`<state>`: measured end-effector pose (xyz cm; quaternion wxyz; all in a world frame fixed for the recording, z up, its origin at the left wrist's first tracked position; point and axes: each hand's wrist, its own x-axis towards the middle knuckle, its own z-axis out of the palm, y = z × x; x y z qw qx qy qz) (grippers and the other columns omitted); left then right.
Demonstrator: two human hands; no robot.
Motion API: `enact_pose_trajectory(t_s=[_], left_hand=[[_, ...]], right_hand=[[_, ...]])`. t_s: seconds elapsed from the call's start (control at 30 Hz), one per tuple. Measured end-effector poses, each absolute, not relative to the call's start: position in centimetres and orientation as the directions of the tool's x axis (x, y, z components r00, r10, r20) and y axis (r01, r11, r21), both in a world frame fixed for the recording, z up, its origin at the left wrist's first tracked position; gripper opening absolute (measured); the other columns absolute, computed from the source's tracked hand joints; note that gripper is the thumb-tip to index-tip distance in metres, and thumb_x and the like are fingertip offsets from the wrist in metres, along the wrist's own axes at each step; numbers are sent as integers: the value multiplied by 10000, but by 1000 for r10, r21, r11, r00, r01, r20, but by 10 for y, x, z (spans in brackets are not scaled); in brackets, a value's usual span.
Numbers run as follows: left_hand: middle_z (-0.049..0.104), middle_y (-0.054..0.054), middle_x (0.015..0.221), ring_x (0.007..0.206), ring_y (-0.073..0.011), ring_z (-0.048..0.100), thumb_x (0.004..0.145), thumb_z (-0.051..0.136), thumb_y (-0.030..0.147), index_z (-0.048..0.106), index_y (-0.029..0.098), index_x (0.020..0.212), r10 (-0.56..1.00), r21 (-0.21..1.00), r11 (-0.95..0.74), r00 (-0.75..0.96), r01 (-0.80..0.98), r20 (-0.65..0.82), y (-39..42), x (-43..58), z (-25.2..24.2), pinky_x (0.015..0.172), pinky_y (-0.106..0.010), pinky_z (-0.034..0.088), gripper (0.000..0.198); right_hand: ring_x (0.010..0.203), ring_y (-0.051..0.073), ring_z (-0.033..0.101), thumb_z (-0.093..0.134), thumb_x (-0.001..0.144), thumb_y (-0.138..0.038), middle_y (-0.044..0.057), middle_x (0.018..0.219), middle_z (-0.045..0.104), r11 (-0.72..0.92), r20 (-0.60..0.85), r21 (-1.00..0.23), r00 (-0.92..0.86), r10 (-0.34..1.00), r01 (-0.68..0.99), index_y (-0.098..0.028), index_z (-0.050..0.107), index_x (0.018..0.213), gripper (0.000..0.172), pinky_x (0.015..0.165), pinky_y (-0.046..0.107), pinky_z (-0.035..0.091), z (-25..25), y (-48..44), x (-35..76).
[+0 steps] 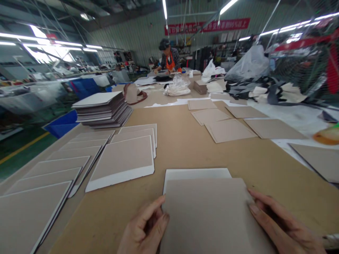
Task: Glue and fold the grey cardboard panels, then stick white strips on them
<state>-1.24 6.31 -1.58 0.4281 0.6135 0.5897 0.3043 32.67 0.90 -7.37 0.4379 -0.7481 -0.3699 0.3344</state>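
A beige rectangular sheet (203, 215) lies in front of me over a white-faced panel (196, 173), whose white strip shows past the sheet's far edge. My left hand (147, 225) grips the sheet's left edge between thumb and bent fingers. On the opposite side, the thumb and forefinger of my right hand (280, 218) hold its right edge. Whether the fingers also pinch the white panel underneath is hard to see. The near end of the sheet runs out of the picture.
Left of me lie overlapping beige panels with white margins (124, 158) and a row of similar panels (58, 165). A tall panel stack (102, 109) stands behind. Loose beige sheets (230, 129) are spread at the right. A person in an orange apron (171, 61) works farther back.
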Motion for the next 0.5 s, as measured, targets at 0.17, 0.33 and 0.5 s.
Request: enact_pose_trajectory(t_s=[0.17,0.33,0.5], left_hand=[[586,22,845,725,-119,587,919,558,403,639,275,1232,980,818,-121,198,563,8,82,-6,-17,682,-218,485,348],[565,26,801,718,-123,579,937,523,368,634,239,1184,978,764,-134,207,631,1,96,-2,-16,657,-224,467,299],[564,25,782,702,-122,583,954,500,358,650,217,1088,976,730,-169,213,662,32,102,3,-17,647,-225,475,245]], right_hand=[[1024,190,657,669,725,-715,-22,1137,687,-346,-117,-866,527,842,361,-352,721,1149,561,748,133,534,-68,38,316],[968,214,666,648,751,-702,8,1092,693,-317,-69,-836,487,870,448,-311,726,1108,535,668,184,555,-65,53,314],[799,199,688,664,717,-692,7,922,706,-310,-22,-790,482,876,528,-300,748,1070,534,642,211,565,-66,60,320]])
